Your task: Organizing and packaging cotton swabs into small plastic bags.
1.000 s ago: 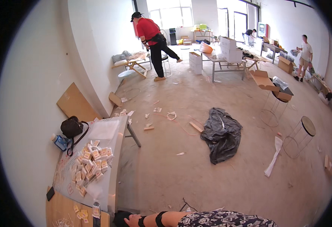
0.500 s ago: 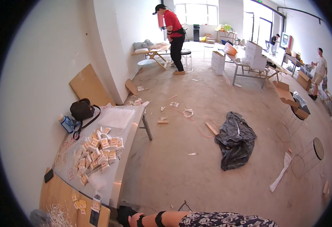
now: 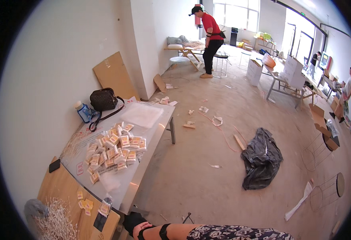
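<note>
Head view: the right hand (image 3: 142, 228) lies near seven o'clock, touching a black object (image 3: 132, 221), probably fabric, just beside a wooden tabletop (image 3: 58, 185); its grip cannot be told. Pale wrapped packets (image 3: 114, 149), heaped on the metal-edged table (image 3: 155, 142), lie toward eight o'clock.

I'm standing in a bare packing workshop: cotton-swab packets (image 3: 113, 149) heaped on a worktable (image 3: 148, 168), white cartons (image 3: 293, 73) farther off, scraps (image 3: 189, 125) littering the concrete floor (image 3: 195, 176)

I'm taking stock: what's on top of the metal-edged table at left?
A heap of small packets, a dark shoulder bag, a blue-and-white bottle and a cloudy white sheet. Packets deep in the heap are hidden by those above.
</note>
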The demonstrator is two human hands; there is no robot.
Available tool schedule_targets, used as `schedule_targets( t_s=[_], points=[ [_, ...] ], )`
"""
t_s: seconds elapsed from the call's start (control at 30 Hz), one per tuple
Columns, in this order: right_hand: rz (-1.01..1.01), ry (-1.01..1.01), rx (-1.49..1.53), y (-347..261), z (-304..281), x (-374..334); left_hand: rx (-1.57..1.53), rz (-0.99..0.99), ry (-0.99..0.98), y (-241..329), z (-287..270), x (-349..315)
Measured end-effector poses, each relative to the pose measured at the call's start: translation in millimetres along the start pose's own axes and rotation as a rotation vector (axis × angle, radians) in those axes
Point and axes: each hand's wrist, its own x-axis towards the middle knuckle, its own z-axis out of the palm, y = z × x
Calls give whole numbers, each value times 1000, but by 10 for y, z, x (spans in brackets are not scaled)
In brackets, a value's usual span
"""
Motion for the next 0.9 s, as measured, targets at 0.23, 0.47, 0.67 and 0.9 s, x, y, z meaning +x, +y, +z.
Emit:
schedule_targets(
  t_s=[0.23, 0.47, 0.67, 0.9],
  points=[
    [101, -60, -122, -79, -248, 231, -48, -116, 252, 156, 262, -114],
    [223, -116, -222, -324, -301, 351, 114, -242, 422, 386, 240, -291],
    [194, -69, -183, -574, -436, 163, 115, -231, 268, 143, 456, -213],
    [332, -371, -237, -338, -94, 1056, -392, 57, 574, 31, 720, -152]
  ],
)
